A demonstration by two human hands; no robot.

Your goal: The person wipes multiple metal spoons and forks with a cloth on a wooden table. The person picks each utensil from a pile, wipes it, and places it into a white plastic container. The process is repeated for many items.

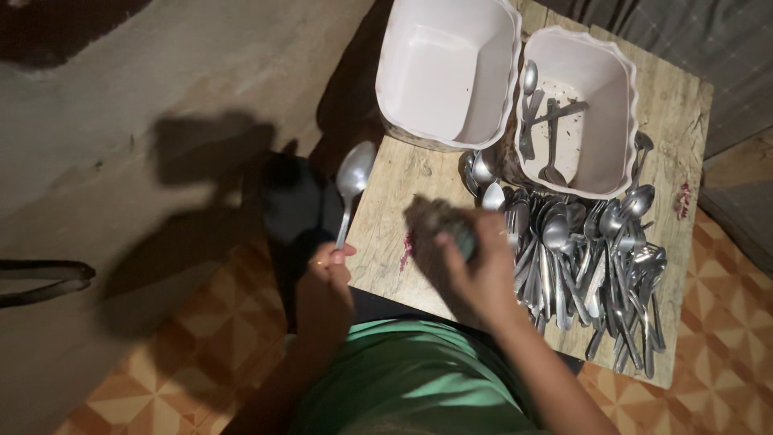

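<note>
My left hand [326, 270] grips the handle of a steel spoon [352, 179], bowl pointing up, just off the left edge of a small wooden table [386, 217]. My right hand [479, 262] is closed on a dark scrubbing pad [443, 219] held over the table, right beside a big pile of steel spoons and forks [592, 270]. Behind the pile stand two white plastic tubs: the left tub [447, 72] has nothing in it, the right tub [576, 109] holds a few spoons.
The table stands on a floor of orange patterned tiles [209, 338]. A grey concrete surface [121, 105] lies to the left. A dark object [294, 201] sits by the table's left side. A reddish stain [683, 200] marks the table's right edge.
</note>
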